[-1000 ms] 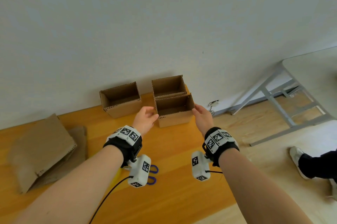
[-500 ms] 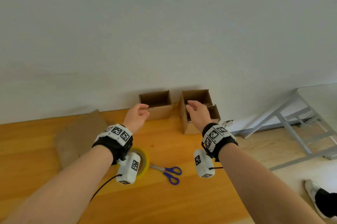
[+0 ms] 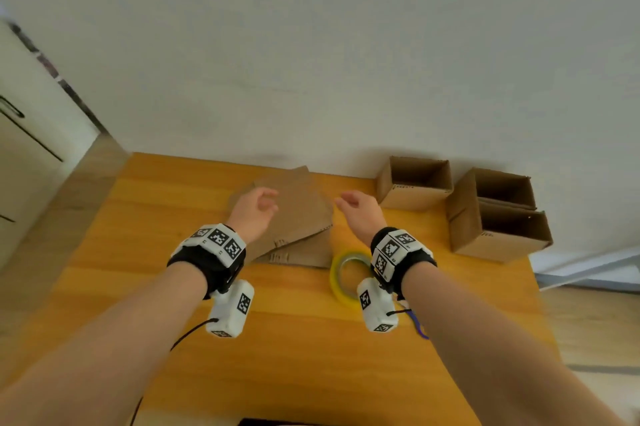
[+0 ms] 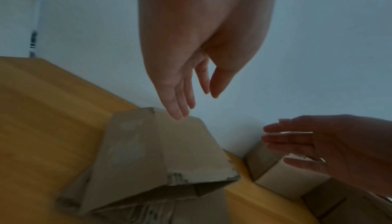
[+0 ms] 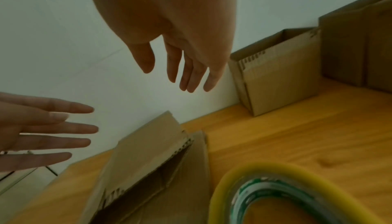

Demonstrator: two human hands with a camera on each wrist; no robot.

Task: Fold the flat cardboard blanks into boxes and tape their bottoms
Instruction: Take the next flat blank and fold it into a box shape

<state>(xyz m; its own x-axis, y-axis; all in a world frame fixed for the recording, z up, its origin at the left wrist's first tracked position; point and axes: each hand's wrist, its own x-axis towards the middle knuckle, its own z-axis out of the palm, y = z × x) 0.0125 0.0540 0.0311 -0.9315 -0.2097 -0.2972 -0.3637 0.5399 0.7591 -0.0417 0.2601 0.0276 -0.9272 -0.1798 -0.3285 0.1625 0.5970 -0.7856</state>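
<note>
Wooden table against seemingly white wall

A plain room set up as a simple packing station: a bare white wall behind an orange wooden table carrying flat cardboard blanks, folded boxes and a tape roll, with pale wood flooring alongside.

Brown cardboard blanks, yellow tape roll, orange-tan table.
</note>
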